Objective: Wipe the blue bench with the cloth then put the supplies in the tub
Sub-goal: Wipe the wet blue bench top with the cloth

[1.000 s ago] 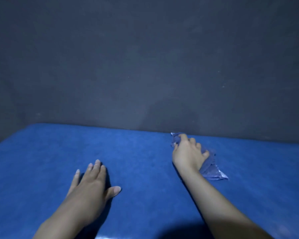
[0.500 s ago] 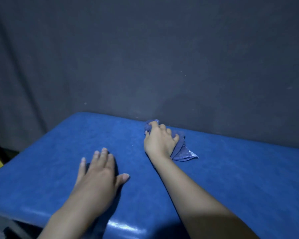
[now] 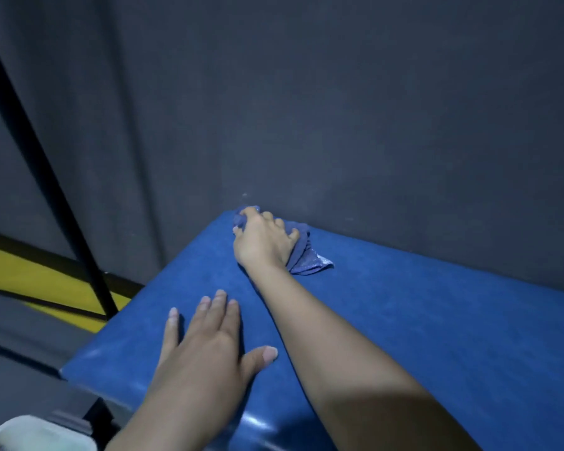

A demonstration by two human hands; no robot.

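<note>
so the bunched blue cloth (image 3: 303, 255) sits at the far left corner of the blue tabletop (image 3: 437, 320), against the dark wall (image 3: 372, 125), likely to wipe that edge. the right hand (image 3: 262, 242) presses it down, grip curled round the folds. the left hand (image 3: 205, 336) lies flat and spread, probably bracing; a white tub (image 3: 20, 428) shows below.

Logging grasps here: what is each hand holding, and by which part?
The right hand grips the cloth by its bunched-up part, one corner trailing free. The left hand rests flat on the bench, holding nothing.
</note>
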